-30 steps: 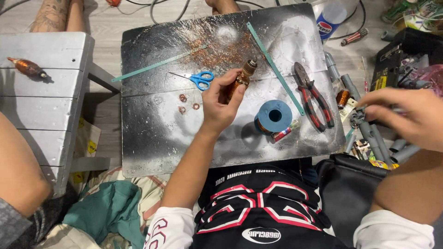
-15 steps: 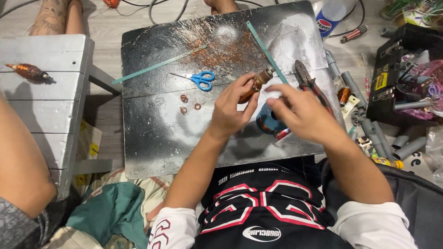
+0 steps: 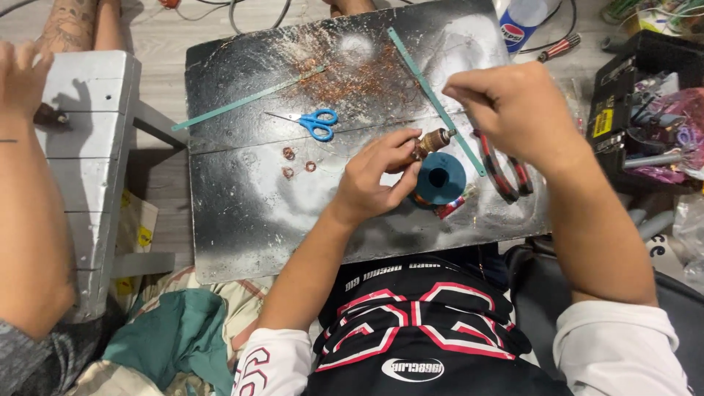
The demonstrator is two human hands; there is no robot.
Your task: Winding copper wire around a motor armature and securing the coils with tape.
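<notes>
At the far left, another person's arm [image 3: 33, 213] reaches along a grey wooden bench [image 3: 88, 169]. Beside it lies a dark metal board [image 3: 242, 213], stained and scratched. Near the board's far edge lies a long green strip [image 3: 249, 99], and just right of its end are blue-handled scissors [image 3: 317, 123]. Three small copper rings [image 3: 293, 163] lie near the middle of the board.

The left hand [image 3: 374, 180] is right of the middle, with the fingers curled and pinching a small copper-wound coil [image 3: 429, 143] by its near end. The coil is held just above the board, beside a blue spool [image 3: 440, 178] which stands near the board's near edge. The right hand [image 3: 513, 117] is raised just right of the coil; its thumb and forefinger are pressed together, but I cannot tell what they pinch. Under this hand, red-handled pliers [image 3: 506, 172] lie toward the board's right edge. A second green strip [image 3: 433, 95] runs diagonally from the far edge.
</notes>
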